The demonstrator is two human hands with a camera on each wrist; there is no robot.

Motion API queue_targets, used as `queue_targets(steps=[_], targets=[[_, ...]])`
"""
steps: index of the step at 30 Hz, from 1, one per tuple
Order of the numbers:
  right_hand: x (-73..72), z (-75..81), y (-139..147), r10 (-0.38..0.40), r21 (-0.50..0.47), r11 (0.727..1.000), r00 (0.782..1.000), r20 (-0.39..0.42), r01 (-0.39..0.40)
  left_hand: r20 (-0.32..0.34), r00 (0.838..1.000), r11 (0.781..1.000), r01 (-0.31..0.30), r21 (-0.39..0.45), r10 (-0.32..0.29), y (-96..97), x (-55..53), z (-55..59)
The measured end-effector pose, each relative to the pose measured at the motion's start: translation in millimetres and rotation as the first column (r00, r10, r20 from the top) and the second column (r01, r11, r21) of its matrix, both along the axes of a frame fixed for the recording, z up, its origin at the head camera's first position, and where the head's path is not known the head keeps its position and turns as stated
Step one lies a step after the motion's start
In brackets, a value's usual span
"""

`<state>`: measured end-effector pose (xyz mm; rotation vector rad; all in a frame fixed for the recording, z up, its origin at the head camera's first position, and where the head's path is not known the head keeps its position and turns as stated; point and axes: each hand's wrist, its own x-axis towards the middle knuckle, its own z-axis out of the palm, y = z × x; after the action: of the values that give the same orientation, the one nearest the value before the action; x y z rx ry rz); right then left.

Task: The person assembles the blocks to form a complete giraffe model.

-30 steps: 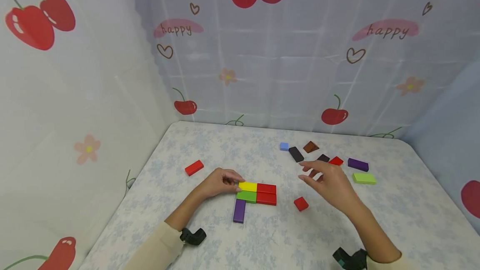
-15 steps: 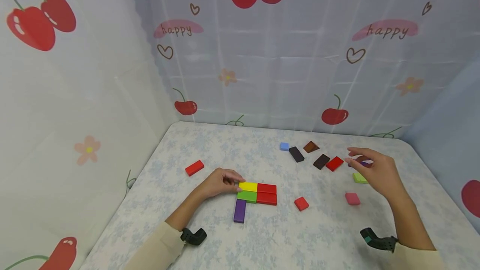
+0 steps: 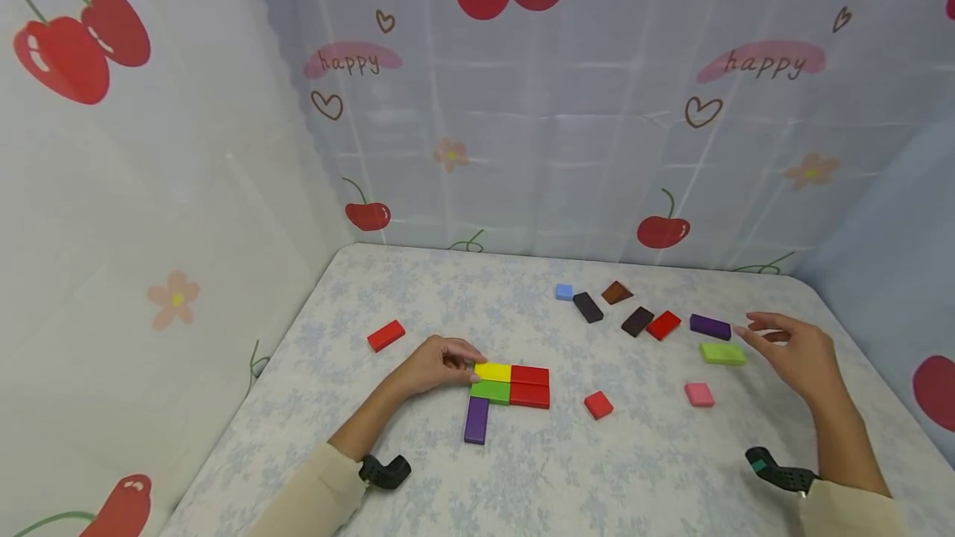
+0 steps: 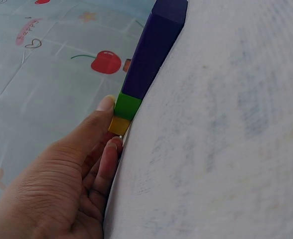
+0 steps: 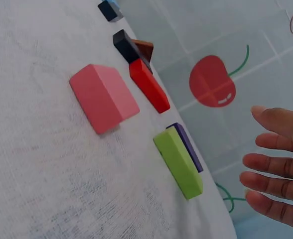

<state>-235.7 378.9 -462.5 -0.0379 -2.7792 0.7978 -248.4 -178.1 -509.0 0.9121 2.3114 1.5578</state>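
Note:
My left hand (image 3: 440,367) is at the left end of a flat group of blocks, its thumb and index finger pinching the yellow block (image 3: 493,371). Against that lies a green block (image 3: 490,392), with two red blocks (image 3: 530,386) joined on the right. A purple block (image 3: 476,421) extends from the green one toward the front. In the left wrist view the thumb reaches the green block's (image 4: 128,105) edge. My right hand (image 3: 797,352) holds nothing, fingers relaxed, just right of another purple block (image 3: 710,327) and a lime block (image 3: 722,354).
A pink block (image 3: 700,394) and a small red block (image 3: 598,405) lie between the group and my right hand. Farther back are dark blocks (image 3: 637,321), a red block (image 3: 663,325), a brown wedge (image 3: 617,292) and a blue block (image 3: 564,292). Another red block (image 3: 385,336) lies at left.
My right hand has swept right across the loose blocks, past the purple and lime ones, uncovering the pink block. My left hand has stayed at the yellow block.

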Motion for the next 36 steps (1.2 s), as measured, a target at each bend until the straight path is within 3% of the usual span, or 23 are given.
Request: queue_targets(steps=[9,16,18,21,24,28,36], targets=[[4.3,-22.9,25.6,-0.079,0.037,0.997,0.984,0.160,0.074,0.004,1.000,1.000,0.010,-0.007,-0.010,3.1,-1.9,-3.4],[2.0,-28.5,28.0,-0.085,0.021,0.996,0.965,0.247,0.082,-0.020,1.000,1.000,0.010,0.002,-0.010,3.6,0.4,-3.2],[1.0,-30.2,24.3,-0.077,0.023,0.997,0.961,0.265,0.074,-0.012,1.000,1.000,0.003,-0.013,-0.003,1.5,-0.1,-8.5],[1.4,-33.4,17.2,-0.059,0.024,0.998,0.959,0.279,0.054,0.008,1.000,0.999,-0.009,-0.046,0.010,-2.0,-2.7,-20.5],[2.0,-35.3,11.2,-0.027,0.043,0.999,0.972,0.233,0.017,-0.002,1.000,0.998,-0.018,-0.057,0.018,-3.0,-7.9,-31.2],[-0.3,-31.5,4.3,-0.007,0.091,0.996,0.981,0.192,-0.011,-0.025,1.000,0.999,-0.015,-0.040,0.014,-2.8,-12.2,-33.6],[-4.1,-22.9,-10.7,-0.016,0.166,0.986,0.965,0.260,-0.028,-0.038,0.999,1.000,0.004,-0.021,-0.005,-5.1,-15.1,-30.7]])
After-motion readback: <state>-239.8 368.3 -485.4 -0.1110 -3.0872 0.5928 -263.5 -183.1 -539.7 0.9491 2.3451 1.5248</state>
